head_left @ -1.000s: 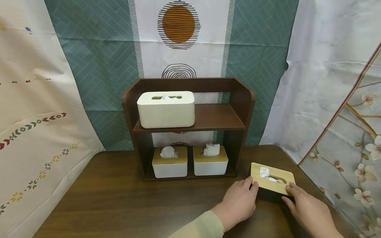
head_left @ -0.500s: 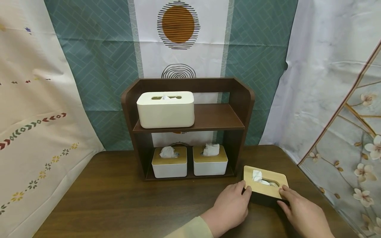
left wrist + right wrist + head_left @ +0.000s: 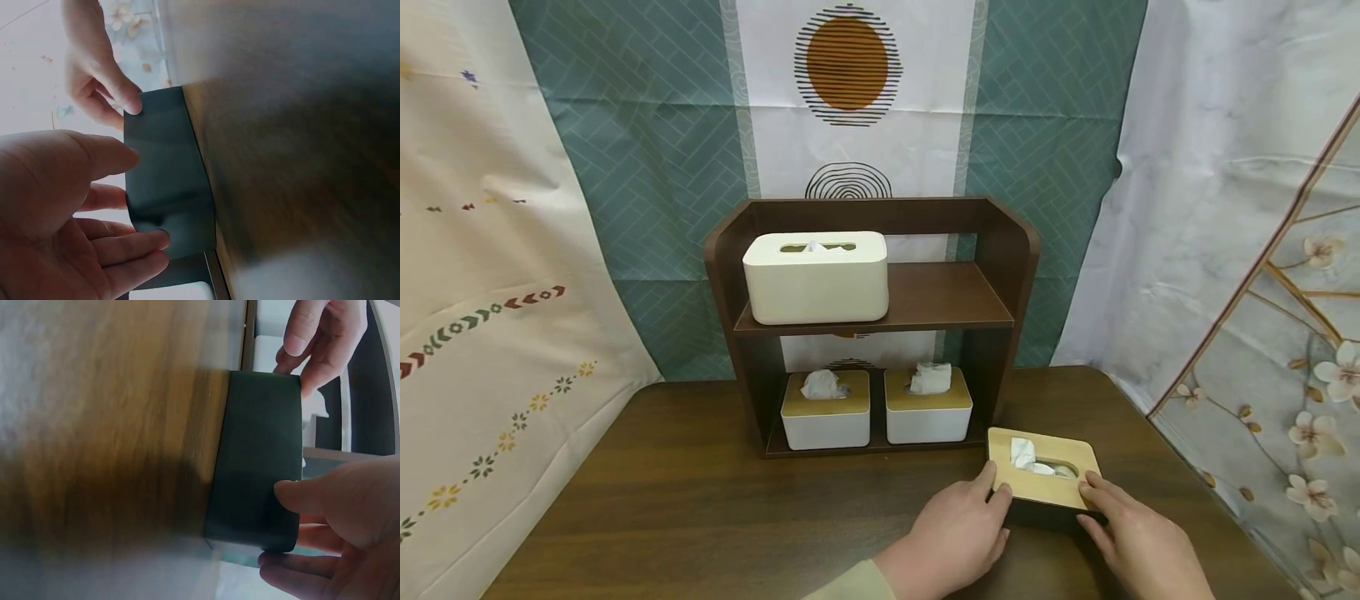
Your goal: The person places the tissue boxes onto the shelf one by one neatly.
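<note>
The dark tissue box, likely light, rigid and smooth-sided with a possibly loose wooden lid, is clasped at its ends on the table by left hand and right hand.

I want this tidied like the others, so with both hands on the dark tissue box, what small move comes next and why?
Probably lift the dark tissue box off the table. The left hand and right hand grip its two ends, it sits just right of the shelf unit, and the upper shelf beside the cream box is free.
</note>
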The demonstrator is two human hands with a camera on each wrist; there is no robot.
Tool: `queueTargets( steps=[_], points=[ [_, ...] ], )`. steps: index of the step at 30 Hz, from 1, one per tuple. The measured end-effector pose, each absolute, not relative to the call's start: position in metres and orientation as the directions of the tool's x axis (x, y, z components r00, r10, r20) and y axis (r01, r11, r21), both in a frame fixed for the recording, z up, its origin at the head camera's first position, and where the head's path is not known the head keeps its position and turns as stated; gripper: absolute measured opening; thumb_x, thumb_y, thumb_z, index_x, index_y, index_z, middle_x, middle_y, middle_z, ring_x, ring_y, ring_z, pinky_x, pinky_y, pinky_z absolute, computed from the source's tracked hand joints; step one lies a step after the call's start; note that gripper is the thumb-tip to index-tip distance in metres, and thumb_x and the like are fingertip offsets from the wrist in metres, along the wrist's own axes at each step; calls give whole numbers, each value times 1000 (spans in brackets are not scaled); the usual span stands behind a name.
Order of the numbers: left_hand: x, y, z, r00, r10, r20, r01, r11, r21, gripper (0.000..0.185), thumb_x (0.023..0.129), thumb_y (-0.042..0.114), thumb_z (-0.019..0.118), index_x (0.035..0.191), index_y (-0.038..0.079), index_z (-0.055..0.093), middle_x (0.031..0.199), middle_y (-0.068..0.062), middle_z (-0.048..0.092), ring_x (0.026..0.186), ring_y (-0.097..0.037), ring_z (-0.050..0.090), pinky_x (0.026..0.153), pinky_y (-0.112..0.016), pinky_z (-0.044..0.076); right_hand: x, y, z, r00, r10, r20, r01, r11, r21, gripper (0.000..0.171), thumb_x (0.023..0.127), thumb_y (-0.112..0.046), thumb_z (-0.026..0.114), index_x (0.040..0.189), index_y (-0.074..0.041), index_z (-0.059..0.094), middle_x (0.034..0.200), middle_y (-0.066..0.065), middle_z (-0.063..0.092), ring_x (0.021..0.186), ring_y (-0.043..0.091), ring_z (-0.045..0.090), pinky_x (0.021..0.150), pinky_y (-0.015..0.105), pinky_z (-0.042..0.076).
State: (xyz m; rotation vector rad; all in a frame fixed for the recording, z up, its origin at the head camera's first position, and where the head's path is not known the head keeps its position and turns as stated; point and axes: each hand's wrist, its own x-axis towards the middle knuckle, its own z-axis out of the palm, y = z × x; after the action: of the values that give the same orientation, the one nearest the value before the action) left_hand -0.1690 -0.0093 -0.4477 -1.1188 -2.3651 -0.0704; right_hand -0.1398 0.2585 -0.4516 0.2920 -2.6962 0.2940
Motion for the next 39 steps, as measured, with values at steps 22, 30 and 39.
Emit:
queueTargets(
  steps=[22,30,39],
  points=[
    [-164,-35,-449,-669,619,412,681,732,8,50,99,36,87,140,13,70,149,-16,64,96,-14,77,72,-24,61,-135,234,-453,-861,-235,450,-319,940,-120,43,85,-21,98,124,-10,83,135,10,77,105,30,81,74,50,64],
    [-166,-48,-451,-695,553,460,641,766,47,43,98,33,89,133,14,72,147,-17,63,87,-13,76,63,-25,58,-136,232,-457,-838,-283,467,-374,920,-114,47,86,-23,98,129,-15,83,138,2,76,105,23,80,73,40,64],
    [-168,-53,-453,-695,537,478,634,771,55,37,98,30,88,128,15,74,144,-9,66,98,-11,76,70,-24,61,-139,235,-463,-786,-324,526,-442,890,-113,52,84,-20,98,132,-12,81,140,5,74,106,24,80,72,38,64]
  ],
)
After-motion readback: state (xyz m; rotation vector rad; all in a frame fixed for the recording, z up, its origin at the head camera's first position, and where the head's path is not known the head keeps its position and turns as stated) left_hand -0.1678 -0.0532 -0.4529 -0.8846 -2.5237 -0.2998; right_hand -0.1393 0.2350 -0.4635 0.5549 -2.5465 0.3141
